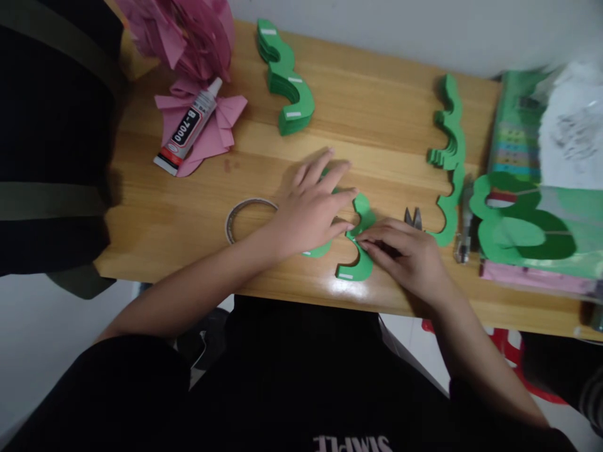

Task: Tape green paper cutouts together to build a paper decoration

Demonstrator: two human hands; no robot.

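My left hand (pixel 311 210) lies with fingers spread over a wavy green paper cutout (pixel 320 250) that it mostly hides. Just right of it is another wavy green cutout (pixel 360 267), with a white strip at its lower end. Fingertips of my right hand (pixel 409 254) are pinched together at this cutout's middle; whatever is between them is too small to make out. Partly under my left forearm rests a tape roll (pixel 229 221). Scissor tips (pixel 413 218) stick out beyond my right hand.
Stacked green cutouts (pixel 294 91) with white strips lie at the back, more green cutouts (pixel 453 141) at right. Pink folded paper (pixel 207 147) carries a B-7000 glue tube (pixel 188 129) at left. A pen (pixel 465 220) and green sheets in plastic (pixel 565 232) lie far right.
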